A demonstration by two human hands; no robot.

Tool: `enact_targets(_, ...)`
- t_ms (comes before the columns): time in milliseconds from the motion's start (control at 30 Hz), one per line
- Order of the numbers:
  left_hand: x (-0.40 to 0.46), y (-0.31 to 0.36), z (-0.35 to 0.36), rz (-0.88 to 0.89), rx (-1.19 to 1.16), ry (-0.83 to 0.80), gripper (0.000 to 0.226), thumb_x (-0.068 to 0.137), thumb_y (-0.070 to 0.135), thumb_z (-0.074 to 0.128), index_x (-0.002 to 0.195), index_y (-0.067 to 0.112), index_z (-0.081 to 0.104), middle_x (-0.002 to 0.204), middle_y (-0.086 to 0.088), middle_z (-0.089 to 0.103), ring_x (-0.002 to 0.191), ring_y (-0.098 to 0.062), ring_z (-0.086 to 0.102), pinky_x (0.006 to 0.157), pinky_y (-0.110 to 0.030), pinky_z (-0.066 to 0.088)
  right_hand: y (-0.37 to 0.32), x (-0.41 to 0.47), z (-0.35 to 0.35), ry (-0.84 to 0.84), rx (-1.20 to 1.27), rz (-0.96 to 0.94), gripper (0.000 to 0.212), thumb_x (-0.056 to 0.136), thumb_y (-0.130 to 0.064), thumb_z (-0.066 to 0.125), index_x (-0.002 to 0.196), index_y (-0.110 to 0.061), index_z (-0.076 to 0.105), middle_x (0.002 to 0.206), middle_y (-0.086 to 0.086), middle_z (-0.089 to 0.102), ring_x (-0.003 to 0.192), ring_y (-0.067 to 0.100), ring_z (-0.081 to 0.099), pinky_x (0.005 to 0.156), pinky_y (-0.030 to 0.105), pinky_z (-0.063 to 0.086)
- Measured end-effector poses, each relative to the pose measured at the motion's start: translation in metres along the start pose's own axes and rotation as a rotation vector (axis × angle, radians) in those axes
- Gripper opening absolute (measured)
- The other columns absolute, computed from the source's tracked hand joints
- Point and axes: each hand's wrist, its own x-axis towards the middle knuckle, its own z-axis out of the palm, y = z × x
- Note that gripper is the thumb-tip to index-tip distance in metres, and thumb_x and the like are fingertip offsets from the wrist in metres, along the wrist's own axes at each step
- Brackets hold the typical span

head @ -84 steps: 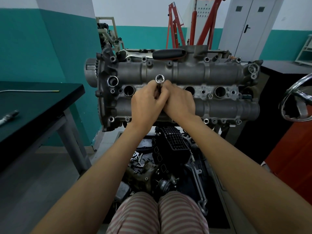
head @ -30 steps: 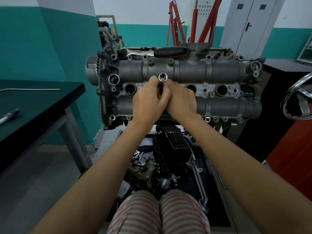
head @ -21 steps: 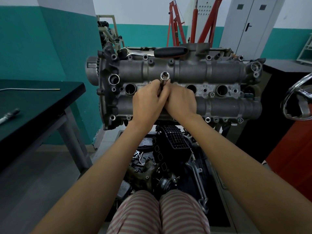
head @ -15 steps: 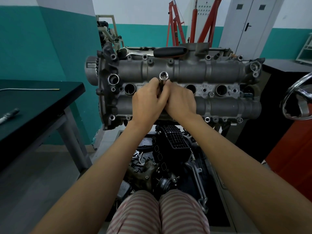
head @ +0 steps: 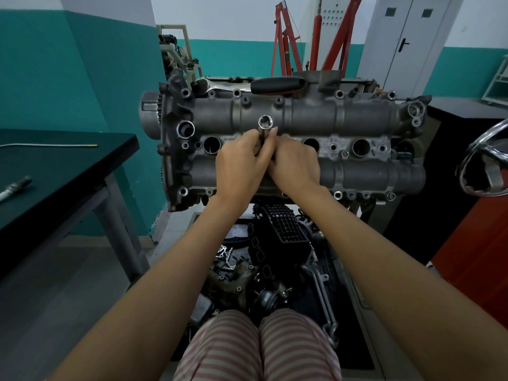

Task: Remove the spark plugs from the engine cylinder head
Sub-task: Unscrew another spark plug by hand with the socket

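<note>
As both hands, left (head: pixel 242 166) and right (head: pixel 295 163), grip a socket (head: pixel 265 125) standing in the second plug well, the head (head: pixel 357 116) faces them. The plug itself is hidden. Tilting the socket could jam it or crack the plug.

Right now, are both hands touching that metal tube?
Touching: the head view shows the left hand and right hand wrapped around the socket tube.

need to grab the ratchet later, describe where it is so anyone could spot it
Find the grey cylinder head on its stand mid-room. Along its far top edge lies the ratchet. It has a fat black grip and a chrome head at its left end, unlike the thin socket in the hands.
</note>
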Motion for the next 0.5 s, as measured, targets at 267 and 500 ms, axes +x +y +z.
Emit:
enact_targets(267,-0.0031,0.0034,-0.0023,-0.027,-0.012,-0.034,0.027,0.09,0.027,0.053,0.081,0.001,0.051,0.061,-0.004,0.051,0.055,-0.019,0.049,0.053,-0.031,0.04,0.0007,0.0018,0.0048,-0.034,-0.051,0.029,0.019,0.095,-0.029,0.038,0.095,-0.012,0.046,0.091,0.003,0.061,0.076,0.024,0.059,0.057,0.03,0.024)
enact_targets(500,0.0014,0.0009,0.0013,-0.056,-0.036,-0.006,0.04,0.093,0.027,0.055,0.061,0.003,0.047,0.048,-0.009,0.046,0.046,-0.023,0.044,0.048,-0.036,0.036,0.0011,0.0004,0.0034,-0.016,-0.067,0.004,0.031,0.095,-0.039,0.039,0.096,-0.011,0.053,0.083,0.009,0.065,0.073,0.03,0.062,0.056,0.031,0.03)
